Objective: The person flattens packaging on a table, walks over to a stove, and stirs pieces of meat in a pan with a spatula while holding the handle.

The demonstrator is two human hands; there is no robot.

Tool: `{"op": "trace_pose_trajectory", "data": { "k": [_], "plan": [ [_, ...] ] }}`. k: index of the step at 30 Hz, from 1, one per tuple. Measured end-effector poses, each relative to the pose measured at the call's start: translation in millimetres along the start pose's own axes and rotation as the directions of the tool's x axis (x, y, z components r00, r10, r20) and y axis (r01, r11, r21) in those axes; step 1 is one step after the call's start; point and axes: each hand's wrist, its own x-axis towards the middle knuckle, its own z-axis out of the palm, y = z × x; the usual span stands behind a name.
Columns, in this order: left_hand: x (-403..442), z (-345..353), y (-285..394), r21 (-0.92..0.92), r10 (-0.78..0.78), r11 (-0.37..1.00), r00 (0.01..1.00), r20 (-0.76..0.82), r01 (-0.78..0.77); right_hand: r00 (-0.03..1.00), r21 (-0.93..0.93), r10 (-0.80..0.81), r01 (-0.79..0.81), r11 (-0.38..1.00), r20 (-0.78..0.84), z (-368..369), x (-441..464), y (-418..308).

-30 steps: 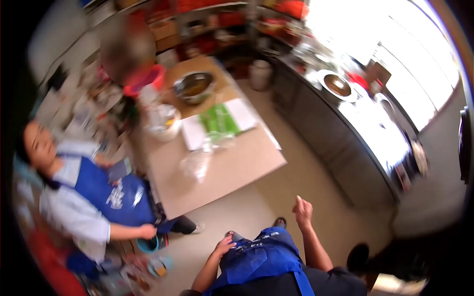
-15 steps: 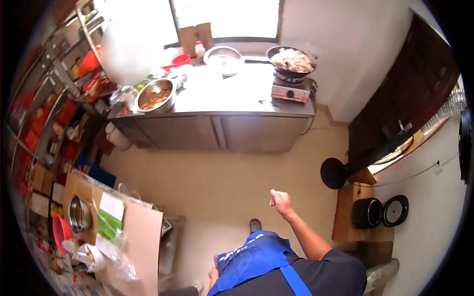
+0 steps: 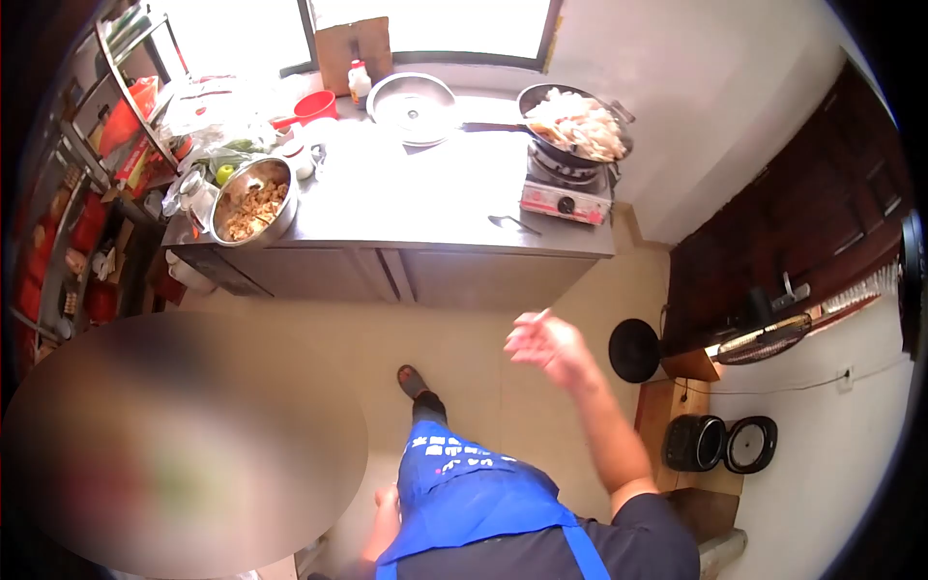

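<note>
My right hand (image 3: 546,346) is raised over the floor in front of the counter. Its fingers are loosely bent and apart, with nothing in them. Low beside the blue apron (image 3: 474,493) hangs my left hand (image 3: 387,500), its fingers mostly hidden. Neither hand touches anything on the counter (image 3: 425,208). Ahead at the right, a black pan (image 3: 556,150) heaped with pale sliced food (image 3: 580,126) sits on a portable gas stove (image 3: 565,201). A dark spoon (image 3: 515,224) lies near the counter's front edge. At the left end stands a steel bowl (image 3: 290,208) of brown chunks.
A steel basin (image 3: 414,108), a red ladle-like scoop (image 3: 314,106) and a bottle (image 3: 359,82) stand along the back. On the right are a round black fan base (image 3: 635,350) and an open rice cooker (image 3: 694,443). Shelves line the left; a blurred patch covers the lower left.
I have stepped closer to the counter. My right hand has swung forward and up, and its fingers have opened from a fist. A foot has come forward on the left.
</note>
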Motion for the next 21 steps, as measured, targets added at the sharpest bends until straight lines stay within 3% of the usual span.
{"op": "trace_pose_trajectory", "data": {
  "k": [1,4,6,10,12,13,14,15,16,17,19,21],
  "plan": [
    [13,0,16,-0.005,-0.022,1.0,0.999,0.049,0.023,0.994,0.055,-0.112,0.112,0.992,0.0,-3,17,-36],
    [57,-4,72,-0.045,-0.026,0.998,0.985,0.172,0.034,0.949,0.073,-0.209,0.231,0.97,-0.235,-5,65,-146],
    [86,-8,113,-0.104,-0.014,0.994,0.972,0.236,0.04,0.902,0.064,-0.192,0.234,0.97,-0.387,7,104,-202],
    [148,-17,225,-0.303,0.074,0.953,0.969,0.236,0.001,0.862,-0.043,-0.105,0.096,0.994,-0.496,29,178,-274],
    [172,-26,283,-0.382,0.168,0.919,0.974,0.149,-0.1,0.919,-0.279,-0.085,-0.028,0.96,-0.385,21,208,-290],
    [170,-37,310,-0.46,0.246,0.875,0.956,0.157,-0.15,0.865,-0.364,-0.104,-0.094,0.927,-0.491,22,222,-292],
    [160,-52,340,-0.551,0.319,0.813,0.936,0.148,-0.19,0.9,-0.491,-0.037,-0.202,0.847,-0.434,-13,242,-300],
    [148,-59,368,-0.633,0.402,0.741,0.902,0.155,-0.222,0.869,-0.601,-0.115,-0.232,0.765,-0.482,20,222,-303],
    [133,-67,391,-0.737,0.459,0.632,0.882,0.109,-0.238,0.89,-0.707,-0.159,-0.218,0.673,-0.426,31,235,-303],
    [113,-74,414,-0.731,0.485,0.606,0.874,0.027,-0.313,0.916,-0.771,-0.192,-0.168,0.614,-0.352,38,251,-301],
    [122,-37,434,-0.753,0.428,0.514,0.884,-0.19,-0.411,0.946,-0.833,-0.248,-0.039,0.552,-0.209,56,281,-283],
    [89,-32,434,-0.608,0.258,0.706,0.931,-0.258,-0.364,0.956,-0.86,-0.274,0.054,0.508,-0.102,74,304,-257]
  ]
}}
